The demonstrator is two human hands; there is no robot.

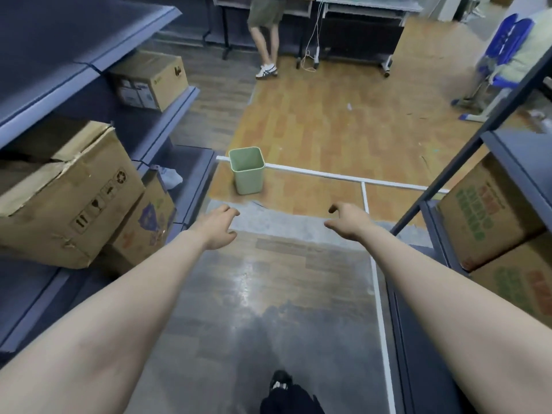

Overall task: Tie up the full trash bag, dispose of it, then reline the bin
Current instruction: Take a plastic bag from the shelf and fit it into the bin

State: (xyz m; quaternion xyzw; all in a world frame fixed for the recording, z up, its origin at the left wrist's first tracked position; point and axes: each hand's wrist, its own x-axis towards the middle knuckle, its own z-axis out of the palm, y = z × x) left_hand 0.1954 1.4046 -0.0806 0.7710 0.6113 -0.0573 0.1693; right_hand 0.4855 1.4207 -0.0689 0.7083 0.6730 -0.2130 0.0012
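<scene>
Your left hand (219, 227) and right hand (348, 221) reach out ahead of you, fingers loosely curled and holding nothing. The green bin (247, 170) stands upright on the floor (313, 130) at twelve o'clock, beyond both hands, unlined inside, touching a white floor strip (343, 175).

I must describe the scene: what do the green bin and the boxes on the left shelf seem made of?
Green bin: probably plastic, matte; smooth, even pale colour, thin moulded rim. Boxes: brown corrugated cardboard, dull; creased, dented corners and printed handling symbols.
</scene>
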